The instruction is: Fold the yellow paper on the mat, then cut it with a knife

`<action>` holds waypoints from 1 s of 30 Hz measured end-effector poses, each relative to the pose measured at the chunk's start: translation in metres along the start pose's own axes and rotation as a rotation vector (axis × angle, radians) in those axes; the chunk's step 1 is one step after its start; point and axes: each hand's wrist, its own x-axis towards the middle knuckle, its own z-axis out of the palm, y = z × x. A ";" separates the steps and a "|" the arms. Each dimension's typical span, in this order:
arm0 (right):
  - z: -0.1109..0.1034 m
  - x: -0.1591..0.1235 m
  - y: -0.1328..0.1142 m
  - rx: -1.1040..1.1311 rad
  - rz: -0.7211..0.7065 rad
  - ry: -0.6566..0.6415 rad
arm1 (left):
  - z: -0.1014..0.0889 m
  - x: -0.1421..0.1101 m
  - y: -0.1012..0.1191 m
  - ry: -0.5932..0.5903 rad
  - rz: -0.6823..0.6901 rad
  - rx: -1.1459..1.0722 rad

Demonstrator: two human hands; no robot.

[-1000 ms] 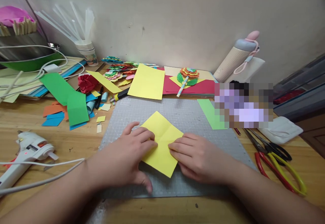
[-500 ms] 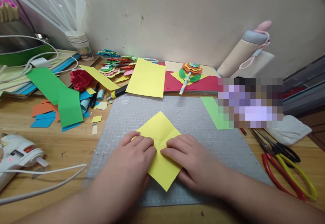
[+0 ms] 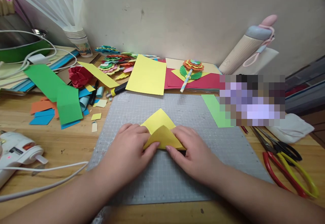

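Note:
A small yellow paper square (image 3: 160, 129) lies on the grey cutting mat (image 3: 198, 115), with its near corner folded up and away from me. My left hand (image 3: 129, 151) grips the left side of the fold, fingers curled onto the paper. My right hand (image 3: 194, 153) holds the right side, its fingers pressing the raised flap. The far corner of the paper still lies flat on the mat.
Scissors with yellow and red handles (image 3: 286, 164) lie at the right. A white glue gun (image 3: 17, 149) with its cable lies at the left. Coloured paper scraps (image 3: 63, 102), a yellow sheet (image 3: 148, 76), paper flowers (image 3: 191, 68) and a bottle (image 3: 247, 49) line the back.
Both hands have lifted the paper's near corner and folded it up toward the far corner. The hands moved slightly away from me.

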 end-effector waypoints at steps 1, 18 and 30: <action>-0.001 -0.001 0.000 -0.048 -0.028 0.085 | 0.001 0.001 -0.001 0.000 -0.012 0.009; 0.014 -0.028 -0.020 -0.580 -0.222 -0.064 | 0.000 0.014 0.001 0.027 -0.122 0.009; 0.012 -0.027 -0.020 -0.528 -0.255 -0.124 | -0.002 0.012 -0.005 0.008 -0.088 -0.007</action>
